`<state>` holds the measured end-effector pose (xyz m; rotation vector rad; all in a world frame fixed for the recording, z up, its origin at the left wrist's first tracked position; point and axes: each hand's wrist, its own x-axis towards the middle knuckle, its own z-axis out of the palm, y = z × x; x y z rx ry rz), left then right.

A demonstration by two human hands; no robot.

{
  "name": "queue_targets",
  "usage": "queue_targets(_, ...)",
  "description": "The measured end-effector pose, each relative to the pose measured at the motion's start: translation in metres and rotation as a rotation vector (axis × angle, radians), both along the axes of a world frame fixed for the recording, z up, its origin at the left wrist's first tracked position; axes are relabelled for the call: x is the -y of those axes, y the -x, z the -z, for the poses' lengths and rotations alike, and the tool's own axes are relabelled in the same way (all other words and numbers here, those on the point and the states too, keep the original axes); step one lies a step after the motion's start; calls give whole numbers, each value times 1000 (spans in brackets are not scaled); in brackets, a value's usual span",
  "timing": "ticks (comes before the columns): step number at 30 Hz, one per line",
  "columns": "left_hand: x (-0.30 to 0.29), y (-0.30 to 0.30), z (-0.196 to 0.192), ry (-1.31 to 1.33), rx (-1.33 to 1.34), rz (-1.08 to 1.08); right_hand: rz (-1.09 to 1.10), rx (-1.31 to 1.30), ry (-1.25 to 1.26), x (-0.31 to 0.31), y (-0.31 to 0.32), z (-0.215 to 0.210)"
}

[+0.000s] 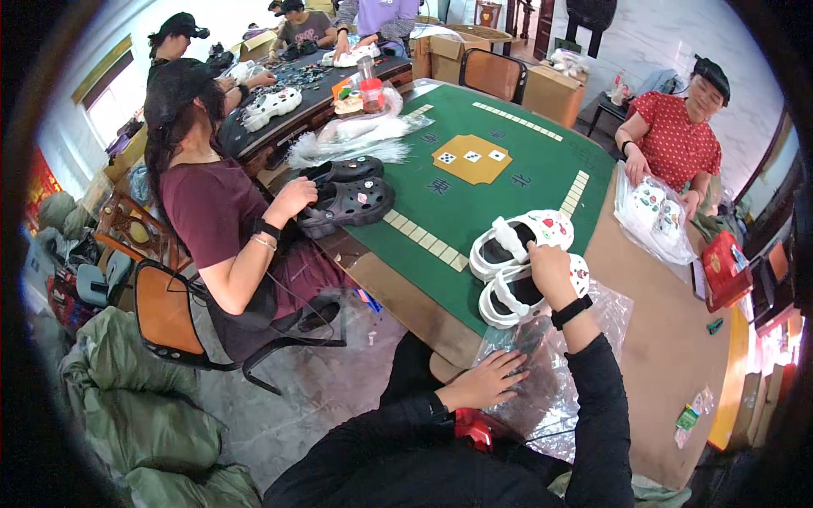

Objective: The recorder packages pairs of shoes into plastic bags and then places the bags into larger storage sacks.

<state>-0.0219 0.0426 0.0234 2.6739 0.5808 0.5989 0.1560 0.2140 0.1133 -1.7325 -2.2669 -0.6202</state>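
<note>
Long black sleeves are worn on both forearms, seen at the lower centre of the frame. A black wristband (571, 311) (a watch strap, perhaps) is fastened around the right wrist. Both hands are left bare.

Both your forearms come up from the lower edge in black sleeves. Your left hand (489, 381) lies flat, palm down, fingers spread and pointing right, the wrist bent a little with the sleeve cuff at it. Your right arm reaches further forward and stands steeper, the elbow low and the forearm rising away from you. A black band wraps that wrist. Your right hand (549, 275) is raised above the left, back of the hand toward you, fingers curled forward in a grip. The two hands are well apart.
</note>
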Motion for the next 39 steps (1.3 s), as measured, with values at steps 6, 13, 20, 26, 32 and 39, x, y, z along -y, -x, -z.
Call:
queue_targets(6,2,1,-4,3,-1,-8,1,-19,65,2,-5,2)
queue_targets(13,-1,-4,1,-33,-29,-4,-23,-173,-2,30,-23,-18)
queue_targets(20,0,4,-3,-50,-32,-35,-182,-189,-158,90,-27,-68)
queue_targets(26,-2,-2,-13,-51,-27,-23,-156,-15,-32,156,-57,-85)
queue_targets(32,-5,-8,0,-103,-106,-48,-102,19,68,204,-108,-60)
queue_targets(39,-5,-30,-4,-113,-70,-70,11,104,81,219,-148,-43)
